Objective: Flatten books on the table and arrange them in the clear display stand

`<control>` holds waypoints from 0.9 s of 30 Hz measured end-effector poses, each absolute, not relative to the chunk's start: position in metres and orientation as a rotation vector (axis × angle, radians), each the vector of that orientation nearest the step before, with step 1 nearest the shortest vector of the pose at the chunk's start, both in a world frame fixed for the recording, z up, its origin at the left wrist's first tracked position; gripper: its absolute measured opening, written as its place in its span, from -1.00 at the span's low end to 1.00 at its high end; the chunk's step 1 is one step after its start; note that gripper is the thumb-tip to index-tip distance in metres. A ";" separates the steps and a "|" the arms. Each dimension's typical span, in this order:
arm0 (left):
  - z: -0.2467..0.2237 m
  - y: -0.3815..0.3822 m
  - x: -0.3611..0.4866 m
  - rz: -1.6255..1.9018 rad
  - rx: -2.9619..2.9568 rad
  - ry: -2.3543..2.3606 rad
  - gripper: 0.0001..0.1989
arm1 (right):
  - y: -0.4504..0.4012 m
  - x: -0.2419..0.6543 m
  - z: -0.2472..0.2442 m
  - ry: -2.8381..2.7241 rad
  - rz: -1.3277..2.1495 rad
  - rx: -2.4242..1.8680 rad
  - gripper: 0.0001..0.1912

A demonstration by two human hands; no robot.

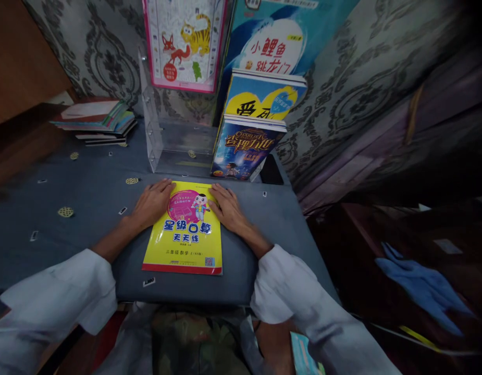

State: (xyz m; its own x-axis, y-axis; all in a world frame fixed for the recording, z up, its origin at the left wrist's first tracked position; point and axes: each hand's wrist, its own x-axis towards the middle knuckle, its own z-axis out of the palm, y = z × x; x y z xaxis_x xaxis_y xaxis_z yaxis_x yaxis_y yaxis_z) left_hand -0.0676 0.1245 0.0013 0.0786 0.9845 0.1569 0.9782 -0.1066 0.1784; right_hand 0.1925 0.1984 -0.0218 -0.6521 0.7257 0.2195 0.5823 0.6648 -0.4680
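Note:
A yellow workbook [182, 229] with a red bottom strip and a cartoon child on its cover lies closed and flat near the table's front edge. My left hand [153, 200] rests at its upper left edge, fingertips touching the corner. On the opposite side my right hand [227, 205] lies against the upper right edge, thumb and fingers on the cover's border. Both hands are flat with fingers stretched out, and neither grips the book.
Behind the workbook stands a clear acrylic rack [150, 125] with a pink-framed book [186, 47] and several upright books [246, 148]. A stack of books [96, 120] lies at the back left. A dark object [272, 169] sits beside the rack. Blue cloth [424, 284] is at the right.

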 end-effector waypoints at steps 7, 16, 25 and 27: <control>0.006 0.130 -0.071 0.222 2.429 1.932 -0.50 | 0.200 0.193 -0.025 -2.489 0.493 -1.021 -0.52; 0.008 0.137 -0.059 0.290 2.452 1.867 -0.53 | 0.199 0.192 -0.024 -2.483 0.488 -1.023 -0.53; 0.002 0.150 -0.039 0.323 2.510 1.684 -0.49 | 0.198 0.193 -0.021 -2.450 0.556 -1.025 -0.51; 0.000 0.154 -0.034 0.314 2.533 1.647 -0.49 | 0.201 0.194 -0.022 -2.389 0.604 -1.008 -0.50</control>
